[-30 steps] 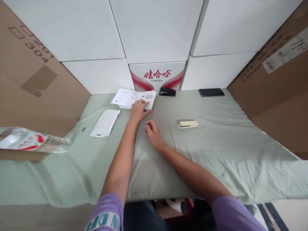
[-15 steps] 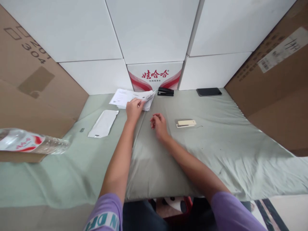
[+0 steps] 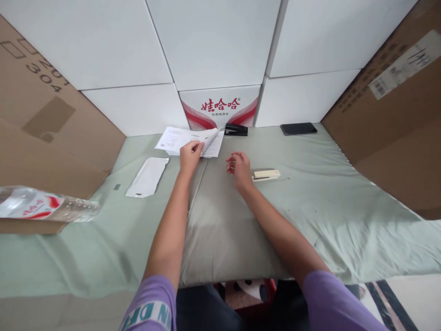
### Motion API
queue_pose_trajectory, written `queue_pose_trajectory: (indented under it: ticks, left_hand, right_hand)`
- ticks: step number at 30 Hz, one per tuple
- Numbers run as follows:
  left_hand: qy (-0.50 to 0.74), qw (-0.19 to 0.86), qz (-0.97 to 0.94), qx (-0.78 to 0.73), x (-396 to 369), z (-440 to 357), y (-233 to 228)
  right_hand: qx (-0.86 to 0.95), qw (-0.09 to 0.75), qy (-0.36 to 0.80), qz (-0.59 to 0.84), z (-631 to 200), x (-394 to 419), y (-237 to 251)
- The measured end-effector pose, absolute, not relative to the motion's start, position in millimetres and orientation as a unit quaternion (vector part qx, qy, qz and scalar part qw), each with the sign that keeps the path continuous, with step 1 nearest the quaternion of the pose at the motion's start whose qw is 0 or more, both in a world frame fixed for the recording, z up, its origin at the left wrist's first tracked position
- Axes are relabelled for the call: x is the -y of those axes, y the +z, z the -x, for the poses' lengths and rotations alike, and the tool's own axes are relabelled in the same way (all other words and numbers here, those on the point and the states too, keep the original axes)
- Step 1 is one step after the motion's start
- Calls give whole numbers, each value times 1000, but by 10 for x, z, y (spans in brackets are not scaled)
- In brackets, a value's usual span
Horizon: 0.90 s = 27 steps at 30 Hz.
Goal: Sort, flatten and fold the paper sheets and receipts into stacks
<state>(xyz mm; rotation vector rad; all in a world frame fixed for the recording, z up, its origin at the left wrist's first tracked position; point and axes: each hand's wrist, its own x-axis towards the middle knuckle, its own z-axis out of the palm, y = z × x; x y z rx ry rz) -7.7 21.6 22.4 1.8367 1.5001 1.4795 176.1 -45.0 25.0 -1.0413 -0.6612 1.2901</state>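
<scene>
At the back of the cloth-covered table lies a stack of printed paper sheets [image 3: 172,138]. My left hand [image 3: 190,155] pinches the front right corner of the top sheet, which curls up from the stack. My right hand [image 3: 239,168] hovers above the cloth to the right of the papers, fingers loosely curled and apart, holding nothing that I can see. Just right of that hand is a cream stapler [image 3: 266,174] lying on the cloth. A black stapler [image 3: 236,129] sits behind, beside the papers' right edge.
A white flat pouch [image 3: 147,177] lies left of the papers. A black phone [image 3: 298,129] is at the back right. Cardboard boxes [image 3: 37,115] flank both sides, a clear bottle [image 3: 48,203] lies at left, and white boxes [image 3: 220,41] wall off the back.
My left hand has lifted the top sheet's corner and curled it leftward. My right hand has moved right and slightly away from me, nearer the cream stapler, with its fingers opening a little.
</scene>
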Motion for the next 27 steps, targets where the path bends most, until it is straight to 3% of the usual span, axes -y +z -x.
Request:
queue_pose_trajectory:
  ticks: [9, 14, 23, 27]
  left_hand:
    - [258, -23, -810, -527, -155, -36, 81]
    - [292, -94, -808, -503, -181, -24, 76]
    - [342, -149, -861, -345, 62, -212, 432]
    - [315, -121, -893, -299, 369, -276, 526]
  right_hand:
    - [282, 614, 568, 471, -1716, 436, 203]
    - [289, 603, 565, 483, -1745, 442, 266]
    - [264, 489, 662, 503, -1989, 322, 448]
    - [372, 501, 564, 541, -2146, 367, 473]
